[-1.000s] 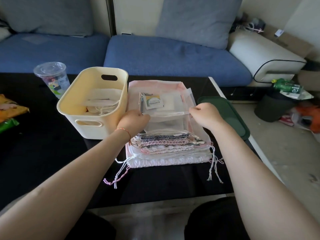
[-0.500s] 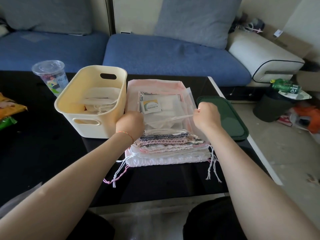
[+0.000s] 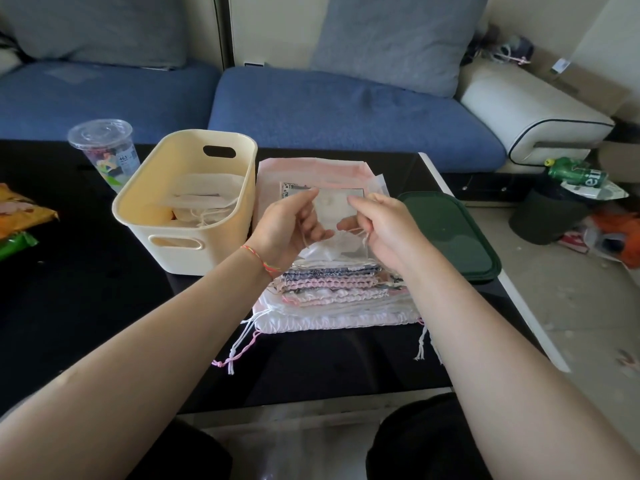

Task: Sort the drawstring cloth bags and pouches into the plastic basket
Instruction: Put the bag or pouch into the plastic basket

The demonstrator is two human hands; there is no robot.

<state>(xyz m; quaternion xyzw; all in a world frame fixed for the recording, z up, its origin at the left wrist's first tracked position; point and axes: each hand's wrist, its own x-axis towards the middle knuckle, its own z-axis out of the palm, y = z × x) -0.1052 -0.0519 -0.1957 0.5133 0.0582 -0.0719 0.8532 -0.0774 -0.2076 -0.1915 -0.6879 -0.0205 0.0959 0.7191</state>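
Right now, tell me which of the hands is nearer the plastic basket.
Left. The left hand is just beside the plastic basket's right wall; the right hand is further right, nearer the green lid.

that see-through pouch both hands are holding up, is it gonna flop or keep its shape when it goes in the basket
Probably floppy: the sheer pouch sags between the left hand and right hand that pinch it. Likely very light, since the stack shows through it. Its loose drawstrings may snag on the basket rim.
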